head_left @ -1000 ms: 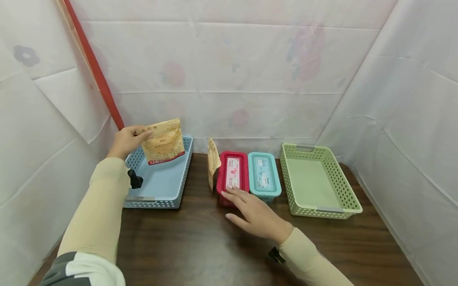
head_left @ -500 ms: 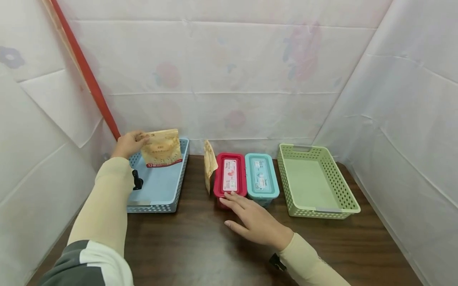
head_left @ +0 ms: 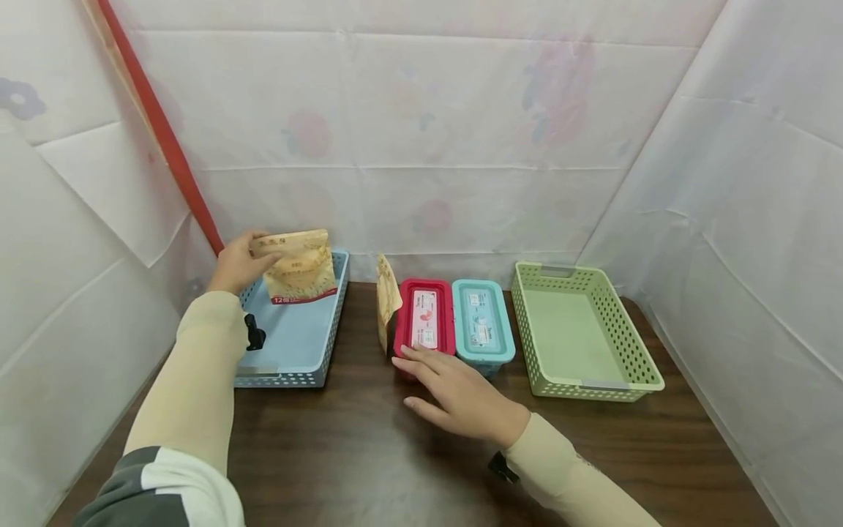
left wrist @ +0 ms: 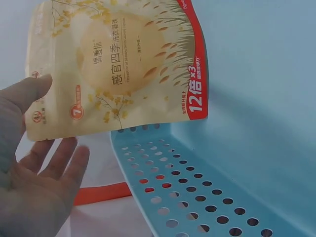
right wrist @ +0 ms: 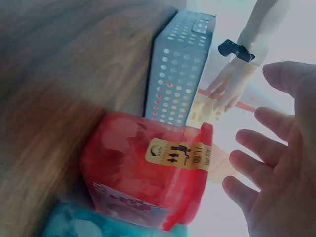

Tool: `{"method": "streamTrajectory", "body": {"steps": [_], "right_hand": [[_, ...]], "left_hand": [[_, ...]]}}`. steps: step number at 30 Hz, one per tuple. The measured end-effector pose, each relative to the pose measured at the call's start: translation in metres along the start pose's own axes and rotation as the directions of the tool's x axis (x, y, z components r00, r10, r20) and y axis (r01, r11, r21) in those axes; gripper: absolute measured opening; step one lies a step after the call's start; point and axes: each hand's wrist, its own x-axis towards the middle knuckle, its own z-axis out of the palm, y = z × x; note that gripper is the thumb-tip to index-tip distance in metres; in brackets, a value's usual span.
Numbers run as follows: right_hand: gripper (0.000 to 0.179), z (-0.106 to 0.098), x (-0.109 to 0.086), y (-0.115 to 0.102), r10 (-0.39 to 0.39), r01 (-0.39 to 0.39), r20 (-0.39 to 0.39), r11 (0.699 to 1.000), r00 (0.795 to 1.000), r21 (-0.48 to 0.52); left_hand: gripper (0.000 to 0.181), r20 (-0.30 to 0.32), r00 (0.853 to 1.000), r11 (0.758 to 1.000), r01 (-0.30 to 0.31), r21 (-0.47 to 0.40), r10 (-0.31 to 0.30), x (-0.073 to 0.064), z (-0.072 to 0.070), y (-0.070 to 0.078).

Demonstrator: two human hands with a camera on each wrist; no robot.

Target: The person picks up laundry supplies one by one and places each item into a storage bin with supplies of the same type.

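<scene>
My left hand [head_left: 240,265] pinches the side edge of a cream laundry capsule pouch [head_left: 299,267], thumb in front and fingers behind. It holds the pouch upright at the back of the blue basket [head_left: 290,344]; whether the pouch's bottom touches the basket floor I cannot tell. In the left wrist view, the red band of the pouch [left wrist: 118,64] faces the basket floor. My right hand [head_left: 464,399], fingers spread, hovers over the near end of a red lidded box [head_left: 424,322]. The right wrist view shows the fingers apart from that red box [right wrist: 143,168].
A second cream pouch [head_left: 387,300] stands edge-on just left of the red box. Beside the red box is a turquoise lidded box [head_left: 483,322]. Farther right sits a green basket [head_left: 573,344] with nothing in it. White cloth walls [head_left: 421,132] enclose the dark wooden table [head_left: 342,454].
The left hand has brought the pouch from a tilted position to a more upright one over the blue basket. The right hand has shifted slightly left above the red box.
</scene>
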Motion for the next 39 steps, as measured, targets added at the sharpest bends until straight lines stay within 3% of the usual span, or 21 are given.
{"method": "streamTrajectory", "body": {"steps": [9,16,22,26,30,34,39], "right_hand": [[0.057,-0.013,0.01,0.005,0.018,-0.018,0.0,1.0,1.0,-0.016],[0.053,-0.017,0.01,0.009,0.011,-0.011,-0.013,0.999,1.0,-0.039],[0.054,-0.017,0.008,0.007,0.026,-0.026,0.001,0.999,1.0,-0.031],[0.055,-0.016,0.006,0.006,0.035,-0.035,0.004,0.999,0.999,-0.026],[0.055,-0.015,0.005,0.006,0.054,-0.053,0.017,0.998,0.998,-0.037],[0.054,-0.017,0.005,0.009,0.058,-0.057,0.028,0.997,0.998,-0.054],[0.055,-0.03,0.011,0.015,0.068,-0.067,0.017,0.995,0.998,-0.068]], "left_hand": [[0.071,-0.036,0.999,1.0,0.02,-0.015,-0.021,-0.006,-0.005,0.0],[0.066,-0.043,0.998,0.999,0.038,-0.027,-0.039,-0.001,-0.003,0.0],[0.041,-0.156,0.982,0.994,0.1,-0.038,-0.105,-0.002,0.002,0.007],[0.036,-0.216,0.968,0.991,0.117,-0.061,-0.127,-0.004,0.004,0.007],[0.042,-0.221,0.969,0.994,0.098,-0.052,-0.107,-0.004,0.006,0.006],[0.062,-0.198,0.978,0.997,0.055,-0.049,-0.064,-0.006,0.007,0.008],[0.072,-0.2,0.98,0.998,-0.028,-0.057,0.016,-0.015,0.014,0.024]]}}
